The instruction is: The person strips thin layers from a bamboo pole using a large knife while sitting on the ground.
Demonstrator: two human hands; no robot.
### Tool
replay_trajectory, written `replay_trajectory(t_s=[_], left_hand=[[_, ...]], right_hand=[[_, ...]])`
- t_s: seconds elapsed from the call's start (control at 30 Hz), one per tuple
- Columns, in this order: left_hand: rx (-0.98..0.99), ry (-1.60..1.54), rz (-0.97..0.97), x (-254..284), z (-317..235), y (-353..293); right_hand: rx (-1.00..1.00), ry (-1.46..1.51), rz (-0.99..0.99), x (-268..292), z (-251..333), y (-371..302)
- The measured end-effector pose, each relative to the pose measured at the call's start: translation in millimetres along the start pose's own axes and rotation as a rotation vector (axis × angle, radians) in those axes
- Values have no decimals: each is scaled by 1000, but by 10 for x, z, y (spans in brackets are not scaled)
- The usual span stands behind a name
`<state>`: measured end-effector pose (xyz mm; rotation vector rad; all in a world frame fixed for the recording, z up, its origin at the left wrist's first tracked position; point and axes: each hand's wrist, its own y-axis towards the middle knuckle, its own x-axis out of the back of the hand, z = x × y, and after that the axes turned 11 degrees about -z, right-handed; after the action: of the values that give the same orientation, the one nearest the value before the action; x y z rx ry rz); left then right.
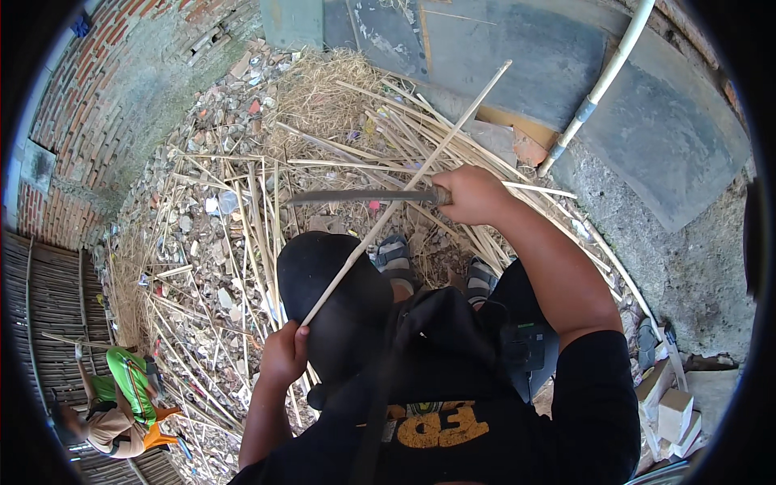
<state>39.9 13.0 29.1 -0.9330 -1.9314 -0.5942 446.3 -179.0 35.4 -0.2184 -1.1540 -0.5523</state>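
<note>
My left hand (280,356) is closed around the lower end of a long pale bamboo strip (442,146). The strip slants away from me, up to the far right, passing over my dark-clad knee. In my right hand (473,196) is the handle of a machete (347,196), fingers wrapped around it. Its long dark blade points left and crosses the strip about midway. Whether the edge touches the strip I cannot tell. Beyond and beside my sandalled feet (394,257) lie many more bamboo strips (404,129).
Rubble and litter (214,202) cover the ground, with a heap of dry shavings (323,97) at the far side. A pale pipe (602,85) leans by grey panels (517,65). Blocks (673,415) sit at right. At left, another person in green trousers (129,384) sits by a slatted wall (56,291).
</note>
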Motion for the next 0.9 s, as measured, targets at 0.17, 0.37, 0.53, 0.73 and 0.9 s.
replay_trajectory(t_s=[0.17,0.37,0.53,0.73,0.9], left_hand=[[11,-12,12,-19,18,11],[24,7,-11,53,-97,-3],[-29,3,-7,34,-52,34],[10,36,47,80,-52,10],[34,16,59,125,-78,-11]], right_hand=[[-18,36,36,25,22,-25],[39,84,-15,36,35,-9],[77,78,-99,-5,-54,-55],[88,121,-115,-18,-14,-35],[126,101,-135,-1,0,-64]])
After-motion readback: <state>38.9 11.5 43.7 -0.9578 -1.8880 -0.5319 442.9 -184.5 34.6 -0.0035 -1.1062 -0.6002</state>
